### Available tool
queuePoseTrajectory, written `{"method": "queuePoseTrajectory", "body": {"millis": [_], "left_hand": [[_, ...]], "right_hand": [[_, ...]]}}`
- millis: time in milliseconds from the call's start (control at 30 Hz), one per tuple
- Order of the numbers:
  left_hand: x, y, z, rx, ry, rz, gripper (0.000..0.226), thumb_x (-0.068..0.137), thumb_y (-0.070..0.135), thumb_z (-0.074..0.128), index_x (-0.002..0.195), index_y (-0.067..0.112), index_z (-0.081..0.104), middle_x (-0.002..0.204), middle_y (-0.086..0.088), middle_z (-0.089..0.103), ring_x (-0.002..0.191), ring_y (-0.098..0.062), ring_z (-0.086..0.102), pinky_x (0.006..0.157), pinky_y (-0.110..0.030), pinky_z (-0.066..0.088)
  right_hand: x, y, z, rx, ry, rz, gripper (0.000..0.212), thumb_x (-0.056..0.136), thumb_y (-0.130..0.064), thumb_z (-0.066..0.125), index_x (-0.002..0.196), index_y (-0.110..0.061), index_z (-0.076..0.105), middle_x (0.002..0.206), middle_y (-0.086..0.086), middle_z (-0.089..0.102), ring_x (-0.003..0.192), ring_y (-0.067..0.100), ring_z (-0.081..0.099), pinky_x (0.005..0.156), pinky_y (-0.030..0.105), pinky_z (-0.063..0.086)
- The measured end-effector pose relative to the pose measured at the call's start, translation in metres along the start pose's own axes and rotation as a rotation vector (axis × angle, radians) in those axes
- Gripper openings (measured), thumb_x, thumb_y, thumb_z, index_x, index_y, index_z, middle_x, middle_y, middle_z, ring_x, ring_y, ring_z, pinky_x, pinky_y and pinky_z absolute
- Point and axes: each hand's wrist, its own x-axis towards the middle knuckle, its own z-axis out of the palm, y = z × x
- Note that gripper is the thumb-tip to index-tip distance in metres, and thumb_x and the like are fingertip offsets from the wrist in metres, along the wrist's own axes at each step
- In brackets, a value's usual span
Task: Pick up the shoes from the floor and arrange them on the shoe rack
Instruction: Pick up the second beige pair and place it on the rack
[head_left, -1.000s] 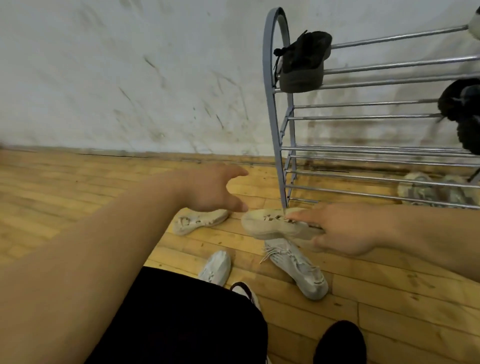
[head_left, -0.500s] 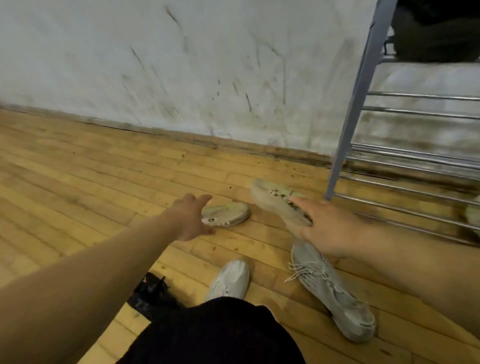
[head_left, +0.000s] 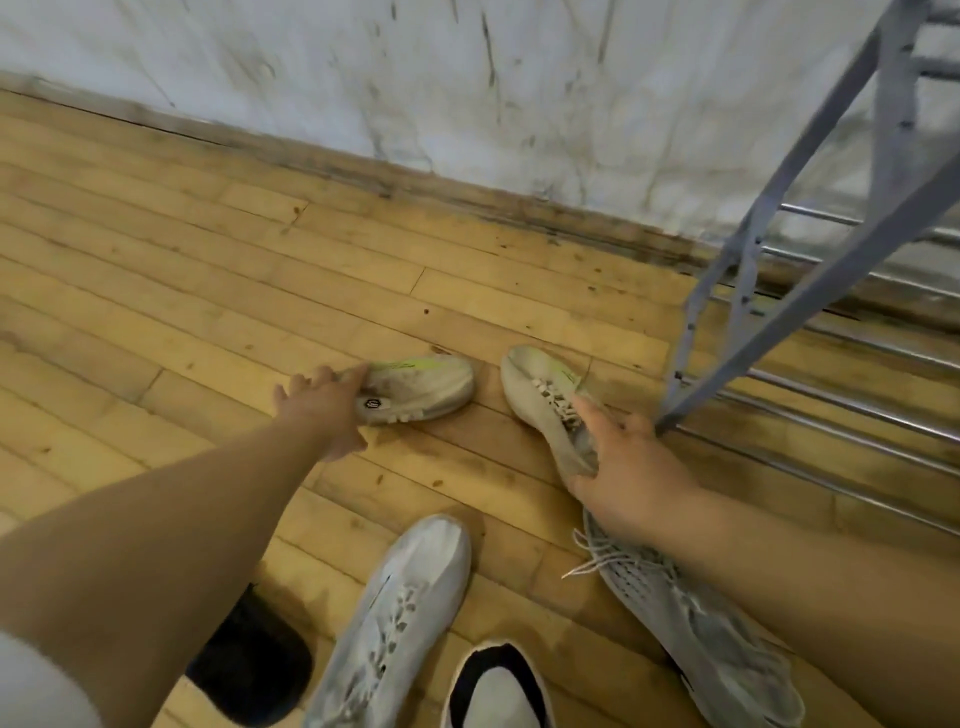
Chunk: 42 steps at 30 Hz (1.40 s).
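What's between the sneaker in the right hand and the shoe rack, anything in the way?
Nothing visible lies between them. The right hand grips the cream sneaker just left of the shoe rack; only the rack's own grey front leg stands close, so the sneaker likely must go round it.

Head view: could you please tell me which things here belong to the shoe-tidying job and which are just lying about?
Job: laced beige shoe held by the right hand; green-striped beige shoe, touched by the left hand; white sneaker; grey knit sneaker; shoe rack.

Not the job: scuffed wall; wooden floor; black-and-white shoe at the bottom edge, probably worn; dark shape bottom left, unclear.
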Motion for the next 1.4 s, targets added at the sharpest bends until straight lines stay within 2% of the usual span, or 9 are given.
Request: {"method": "queuePoseTrajectory", "body": {"millis": [200, 333, 467, 533, 700, 900, 1033, 1167, 1400], "left_hand": [[-0.049, 0.015, 0.013, -0.303, -0.084, -0.036, 0.1, 0.078, 0.047, 0.064, 0.157, 0.05, 0.003, 0.136, -0.007, 0.029, 0.107, -0.034, 0.057, 0.089, -0.036, 0.051], [-0.106, 0.037, 0.008, -0.831, -0.074, -0.088, 0.102, 0.075, 0.046, 0.063, 0.158, 0.051, 0.003, 0.125, -0.003, 0.053, 0.102, -0.024, 0.061, 0.081, -0.033, 0.054], [-0.174, 0.046, -0.038, -1.28, -0.081, 0.082, 0.091, 0.087, 0.028, 0.068, 0.153, 0.055, 0.012, 0.126, 0.009, 0.059, 0.098, -0.008, 0.064, 0.087, -0.031, 0.054], [-0.215, 0.049, -0.079, -1.303, 0.047, 0.163, 0.088, 0.089, 0.028, 0.068, 0.155, 0.053, 0.015, 0.135, 0.011, 0.054, 0.101, -0.003, 0.062, 0.082, -0.026, 0.052], [-0.323, 0.072, -0.187, -1.334, 0.378, 0.426, 0.095, 0.088, 0.039, 0.072, 0.159, 0.05, 0.01, 0.143, 0.017, 0.049, 0.12, -0.014, 0.059, 0.099, -0.036, 0.05], [-0.443, 0.154, -0.286, -1.383, 0.522, 0.736, 0.095, 0.077, 0.051, 0.079, 0.152, 0.061, 0.022, 0.141, 0.023, 0.053, 0.117, -0.007, 0.063, 0.1, -0.04, 0.055], [-0.493, 0.238, -0.314, -1.368, 0.429, 0.936, 0.09, 0.078, 0.049, 0.081, 0.151, 0.057, 0.029, 0.136, 0.028, 0.057, 0.117, -0.003, 0.063, 0.1, -0.035, 0.054], [-0.518, 0.318, -0.3, -1.551, 0.107, 0.937, 0.083, 0.079, 0.037, 0.085, 0.15, 0.042, 0.044, 0.125, 0.02, 0.068, 0.107, -0.007, 0.07, 0.1, -0.037, 0.055], [-0.52, 0.368, -0.269, -1.651, -0.079, 0.911, 0.07, 0.08, 0.042, 0.082, 0.144, 0.031, 0.055, 0.121, 0.005, 0.074, 0.103, -0.015, 0.074, 0.096, -0.044, 0.058]], "right_hand": [[-0.016, -0.003, -0.01, 0.047, -0.08, 0.02, 0.099, 0.088, -0.054, 0.062, 0.161, -0.048, -0.005, 0.161, 0.013, 0.029, 0.135, 0.032, 0.047, 0.1, 0.032, 0.044], [-0.055, -0.01, -0.042, 0.147, -0.08, -0.055, 0.085, 0.092, -0.043, 0.064, 0.161, -0.044, 0.014, 0.144, -0.003, 0.053, 0.106, 0.02, 0.065, 0.075, 0.023, 0.048], [-0.129, -0.012, -0.1, 0.098, -0.033, -0.199, 0.086, 0.091, -0.038, 0.067, 0.157, -0.055, 0.015, 0.148, -0.02, 0.042, 0.085, 0.002, 0.063, 0.06, 0.012, 0.041], [-0.173, -0.011, -0.131, 0.081, 0.08, -0.258, 0.088, 0.089, -0.037, 0.07, 0.153, -0.063, 0.016, 0.142, -0.027, 0.038, 0.078, -0.005, 0.059, 0.055, 0.008, 0.04], [-0.289, 0.003, -0.193, 0.019, 0.473, -0.395, 0.089, 0.083, -0.052, 0.074, 0.149, -0.068, 0.017, 0.15, -0.025, 0.038, 0.13, 0.007, 0.046, 0.099, 0.021, 0.039], [-0.414, 0.074, -0.219, 0.16, 0.984, -0.391, 0.088, 0.081, -0.036, 0.082, 0.146, -0.063, 0.029, 0.139, -0.025, 0.042, 0.123, -0.005, 0.044, 0.1, 0.021, 0.036], [-0.465, 0.133, -0.219, 0.4, 1.191, -0.295, 0.087, 0.08, -0.033, 0.083, 0.137, -0.069, 0.028, 0.126, -0.033, 0.047, 0.102, -0.013, 0.051, 0.085, 0.017, 0.039], [-0.493, 0.182, -0.228, 0.749, 1.153, -0.246, 0.08, 0.087, -0.033, 0.078, 0.143, -0.064, 0.031, 0.105, -0.052, 0.052, 0.089, -0.027, 0.056, 0.074, 0.015, 0.044], [-0.489, 0.224, -0.231, 1.205, 1.029, -0.264, 0.077, 0.082, -0.02, 0.084, 0.142, -0.052, 0.048, 0.131, -0.013, 0.065, 0.112, 0.017, 0.071, 0.097, 0.046, 0.057]]}}
